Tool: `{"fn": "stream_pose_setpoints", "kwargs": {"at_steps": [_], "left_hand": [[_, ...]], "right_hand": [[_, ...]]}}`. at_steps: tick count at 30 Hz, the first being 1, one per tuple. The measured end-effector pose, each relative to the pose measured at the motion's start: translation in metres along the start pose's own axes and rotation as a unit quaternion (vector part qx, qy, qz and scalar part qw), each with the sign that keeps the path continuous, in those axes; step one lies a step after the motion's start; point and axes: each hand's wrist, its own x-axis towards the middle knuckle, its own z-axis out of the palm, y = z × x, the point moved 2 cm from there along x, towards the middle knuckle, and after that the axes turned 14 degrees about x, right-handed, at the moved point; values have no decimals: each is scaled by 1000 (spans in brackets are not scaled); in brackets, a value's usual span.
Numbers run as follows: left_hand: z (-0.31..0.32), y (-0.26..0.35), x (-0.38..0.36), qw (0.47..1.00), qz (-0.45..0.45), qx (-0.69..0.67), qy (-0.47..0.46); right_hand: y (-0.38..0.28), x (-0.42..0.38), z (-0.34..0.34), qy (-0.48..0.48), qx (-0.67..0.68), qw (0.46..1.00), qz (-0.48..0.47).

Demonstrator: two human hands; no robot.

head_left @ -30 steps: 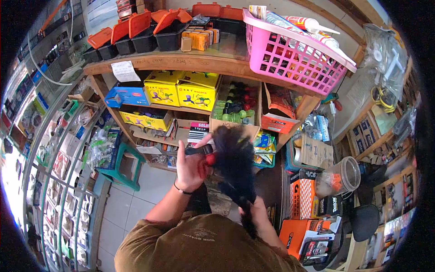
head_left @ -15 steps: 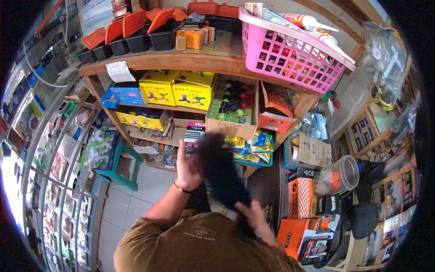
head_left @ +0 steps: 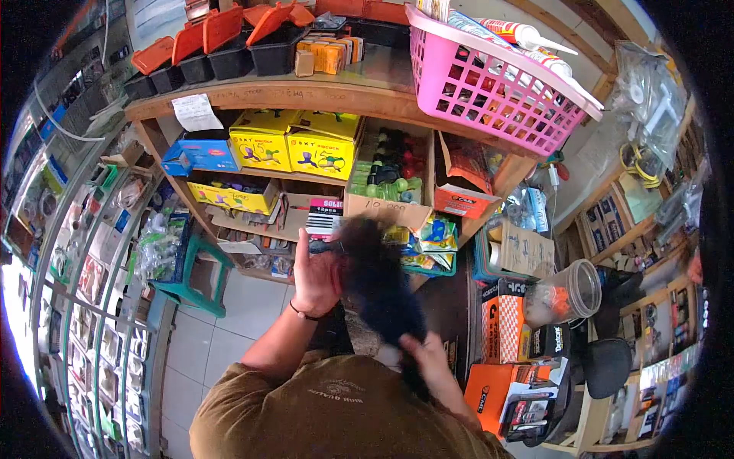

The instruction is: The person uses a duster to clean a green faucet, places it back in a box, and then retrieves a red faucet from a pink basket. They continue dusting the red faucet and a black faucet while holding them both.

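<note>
A dark, fluffy thing that looks like a feather duster [head_left: 378,279] stretches diagonally across the middle, blurred by motion. My right hand [head_left: 428,359] is closed around its lower part, and some of the dark material hangs below the grip. Beside its upper left side is my left hand [head_left: 315,281], thumb pointing up and fingers curled. A small dark piece with a bit of red shows at this hand, but the duster hides most of it. Just beyond the hands are a box marked "SOLID" [head_left: 326,213] and a cardboard box of green and red bottles [head_left: 386,208].
A wooden shelf [head_left: 306,96] spans the front, with yellow boxes [head_left: 325,153] inside and a pink basket [head_left: 497,107] on top. At left are a green stool [head_left: 200,283] and a glass display case [head_left: 99,336]. Orange boxes [head_left: 489,394] and a clear jar [head_left: 577,291] stand at right.
The duster has shifted slightly right at its lower end, still in my right hand. My left hand stays beside it, slightly lower. The view has moved a little.
</note>
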Motion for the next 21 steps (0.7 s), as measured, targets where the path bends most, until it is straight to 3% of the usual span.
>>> {"fn": "stream_pose_setpoints", "kwargs": {"at_steps": [2,3,4,5,6,8,9,10,11,12,13,14,15,16,17,18,19,20,21], "left_hand": [[1,4,-3,988,6,-79,-130],[13,2,-4,996,12,-49,-68],[32,4,-6,1000,15,-19,-5],[23,6,-4,999,-4,4,-46],[9,1,-3,999,-7,3,-46],[-8,-3,-1,998,-4,66,-18],[-7,-3,-2,968,7,-182,-172],[6,1,-5,968,11,-183,-172],[24,4,-8,990,10,-107,-91],[31,6,-11,999,8,-30,-8],[23,7,-10,999,6,-4,-32],[4,1,-7,999,7,0,-31],[-19,-10,-6,987,-6,-119,-107],[-29,-15,-9,954,-17,-236,-181],[-5,-2,-17,980,-6,-163,-115],[11,2,-19,980,-3,-165,-115],[21,3,-20,993,9,-109,-51],[24,3,-20,998,20,-50,11],[12,1,-17,999,36,0,-26]], "right_hand": [[15,3,-13,-42,39,998,-23],[15,-2,-4,-29,-145,973,-176],[4,-12,19,-14,-320,893,-317],[1,-11,22,-80,-310,935,-155],[3,-9,16,-78,-309,935,-153],[10,3,-4,8,-44,998,-52],[10,2,-7,17,53,997,-61],[13,2,-7,14,50,997,-61],[19,0,-4,-23,-211,971,-109],[26,-1,3,-57,-455,876,-149],[10,-5,26,-100,-380,859,-329],[7,-3,20,-102,-377,859,-331],[7,0,2,-49,-220,961,-157],[11,1,-8,6,-52,998,30],[4,0,3,-18,80,995,-55],[10,-1,3,-19,77,995,-53],[18,-5,1,-35,-196,967,-158],[13,-10,19,-47,-451,856,-250],[-2,-15,37,-101,-322,901,-270]]}}
